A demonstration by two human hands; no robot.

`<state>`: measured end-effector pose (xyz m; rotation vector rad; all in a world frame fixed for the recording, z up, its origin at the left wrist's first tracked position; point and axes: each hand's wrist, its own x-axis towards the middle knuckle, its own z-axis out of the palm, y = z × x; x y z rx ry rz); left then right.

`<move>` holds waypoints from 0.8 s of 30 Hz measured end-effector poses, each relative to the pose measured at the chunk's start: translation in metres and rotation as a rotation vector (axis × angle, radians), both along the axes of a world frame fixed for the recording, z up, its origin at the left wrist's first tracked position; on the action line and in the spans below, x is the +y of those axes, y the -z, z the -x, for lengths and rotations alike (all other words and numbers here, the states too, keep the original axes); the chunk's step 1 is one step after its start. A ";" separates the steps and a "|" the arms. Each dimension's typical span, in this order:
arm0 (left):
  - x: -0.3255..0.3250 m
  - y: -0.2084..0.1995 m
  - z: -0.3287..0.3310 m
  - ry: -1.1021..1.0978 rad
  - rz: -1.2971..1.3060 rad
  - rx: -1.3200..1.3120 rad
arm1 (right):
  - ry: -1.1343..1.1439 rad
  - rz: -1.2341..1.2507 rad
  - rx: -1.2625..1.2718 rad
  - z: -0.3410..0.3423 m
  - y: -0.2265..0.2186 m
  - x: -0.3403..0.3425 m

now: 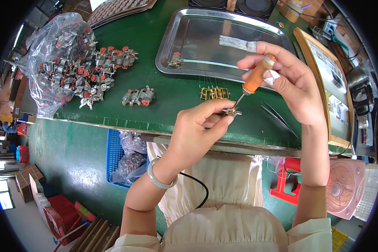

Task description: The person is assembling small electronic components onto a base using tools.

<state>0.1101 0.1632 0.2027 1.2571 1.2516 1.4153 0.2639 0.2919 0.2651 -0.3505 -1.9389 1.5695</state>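
Observation:
My left hand (pixel 201 130) pinches a small metal component (pixel 231 111) with prongs just above the green table's front part. In my right hand (pixel 296 84) is an orange-handled screwdriver (pixel 258 77), tilted so that its shaft points down at the component. Whether the tip touches it, I cannot tell. White tape wraps some of my right fingertips. Brass frame pieces with thin wires (pixel 214 93) lie just beyond my left fingers. A pair of dark tweezers (pixel 279 119) rests on the table below my right hand. Left of my left hand sits a short row of grey components with red parts (pixel 139 96).
A clear plastic bag (pixel 38 90) spills many similar components at the left. Behind my hands lies a metal tray (pixel 166 59) with one component (pixel 175 59) in it. A wood-framed board (pixel 323 84) stands at the right. Below are a blue basket (pixel 113 161) and a pink fan (pixel 344 187).

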 end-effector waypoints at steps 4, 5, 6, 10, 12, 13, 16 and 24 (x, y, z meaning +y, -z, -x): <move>0.002 -0.002 0.000 0.013 0.027 -0.012 | -0.112 0.084 -0.052 -0.005 -0.006 0.010; 0.002 -0.002 0.001 0.013 0.027 -0.012 | -0.113 0.084 -0.051 -0.005 -0.005 0.010; 0.003 -0.002 0.001 0.017 0.033 -0.009 | -0.075 0.082 -0.022 -0.004 -0.005 0.009; 0.002 -0.002 0.001 0.017 0.025 -0.005 | 0.031 -0.016 -0.012 0.000 -0.001 0.004; 0.001 -0.005 -0.001 0.016 0.012 -0.006 | 0.175 -0.108 -0.018 0.007 -0.004 -0.012; 0.001 -0.003 0.000 0.010 0.012 -0.010 | 0.314 -0.188 -0.029 0.012 -0.002 -0.016; 0.001 0.001 0.000 0.000 0.011 0.000 | 0.306 -0.236 -0.094 0.014 0.003 -0.018; 0.001 -0.003 -0.002 0.002 0.016 0.007 | -0.010 0.041 -0.105 -0.001 -0.009 0.006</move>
